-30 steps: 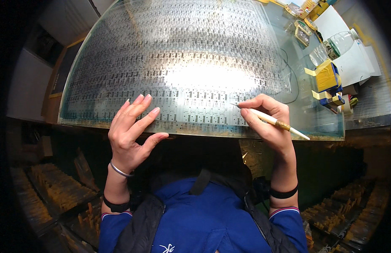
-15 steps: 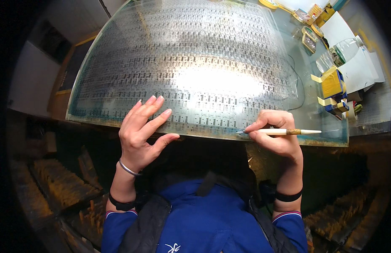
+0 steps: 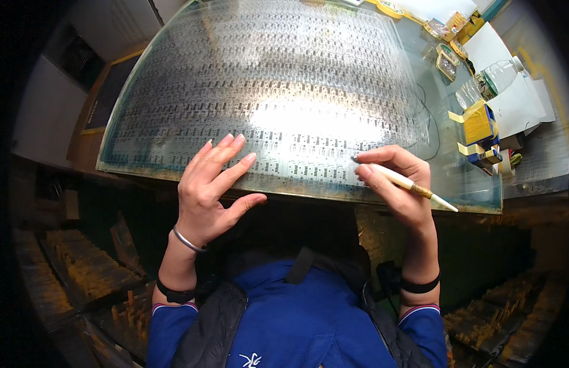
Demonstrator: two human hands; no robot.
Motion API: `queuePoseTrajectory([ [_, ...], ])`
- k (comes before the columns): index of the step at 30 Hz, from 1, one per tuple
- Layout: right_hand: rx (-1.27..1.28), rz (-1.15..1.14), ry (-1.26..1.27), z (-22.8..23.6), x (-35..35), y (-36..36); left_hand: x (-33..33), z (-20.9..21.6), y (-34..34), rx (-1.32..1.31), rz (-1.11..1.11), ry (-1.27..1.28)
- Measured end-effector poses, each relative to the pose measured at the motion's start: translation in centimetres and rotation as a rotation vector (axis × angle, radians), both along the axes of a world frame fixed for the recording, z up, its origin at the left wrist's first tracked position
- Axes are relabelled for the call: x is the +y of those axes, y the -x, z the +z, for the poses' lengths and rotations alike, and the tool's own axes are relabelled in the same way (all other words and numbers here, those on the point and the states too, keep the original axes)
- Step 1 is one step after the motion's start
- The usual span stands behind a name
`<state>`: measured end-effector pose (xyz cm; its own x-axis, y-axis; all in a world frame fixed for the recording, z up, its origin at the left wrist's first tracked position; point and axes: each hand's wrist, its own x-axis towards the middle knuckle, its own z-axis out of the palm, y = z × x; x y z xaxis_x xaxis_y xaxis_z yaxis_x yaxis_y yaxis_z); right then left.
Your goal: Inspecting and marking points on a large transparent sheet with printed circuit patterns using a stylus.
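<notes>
A large clear film sheet (image 3: 266,80) printed with rows of small dark marks lies over the glass tabletop (image 3: 465,178). Fingers stretched and slightly apart, my left hand (image 3: 211,187) rests on the sheet near its front edge, with the thumb over the table edge. My right hand (image 3: 404,184) pinches a slim white pen-shaped tool (image 3: 400,178) with a brown band around its handle. The tool slants, its tail toward the lower right and its tip by my fingertips over the printed rows. Whether that tip touches the sheet I cannot tell.
At the right stand a blue-and-yellow tape dispenser (image 3: 481,126), a clear plastic bottle (image 3: 496,80) and white paper (image 3: 524,107). Tape rolls (image 3: 392,8) and a small tin (image 3: 446,64) lie farther back. A thin cable (image 3: 437,132) curves beside the film. Strong glare covers the sheet's middle.
My right hand has moved the tool's tip away from the front edge, up the sheet, and its tail has tilted downward. The left hand has shifted slightly right and forward.
</notes>
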<state>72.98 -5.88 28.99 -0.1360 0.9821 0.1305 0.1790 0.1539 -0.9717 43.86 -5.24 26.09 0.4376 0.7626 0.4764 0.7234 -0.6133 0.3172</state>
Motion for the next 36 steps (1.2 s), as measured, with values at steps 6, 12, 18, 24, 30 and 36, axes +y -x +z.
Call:
queuePoseTrajectory([
  [6,-0.117,0.115,-0.007,-0.8,0.7,3.0,0.0,0.1,-0.2,0.004,0.001,0.006],
  [12,-0.141,0.083,-0.083,-1.8,1.3,3.8,0.0,0.0,0.0,0.010,0.002,0.005],
  [18,-0.165,0.172,-0.047,-1.3,1.1,3.3,0.0,0.0,0.0,0.001,0.008,0.003],
  [24,-0.158,0.253,-0.099,-1.4,0.9,3.3,0.0,-0.1,0.0,0.001,0.008,0.002],
  [30,0.014,0.235,0.049,0.9,-0.9,-0.9,-0.6,1.4,2.1,-0.043,-0.121,0.117],
  [36,0.346,-0.312,-0.004,-0.9,0.0,-6.8,-2.2,2.5,4.2,-0.077,-0.124,0.203],
])
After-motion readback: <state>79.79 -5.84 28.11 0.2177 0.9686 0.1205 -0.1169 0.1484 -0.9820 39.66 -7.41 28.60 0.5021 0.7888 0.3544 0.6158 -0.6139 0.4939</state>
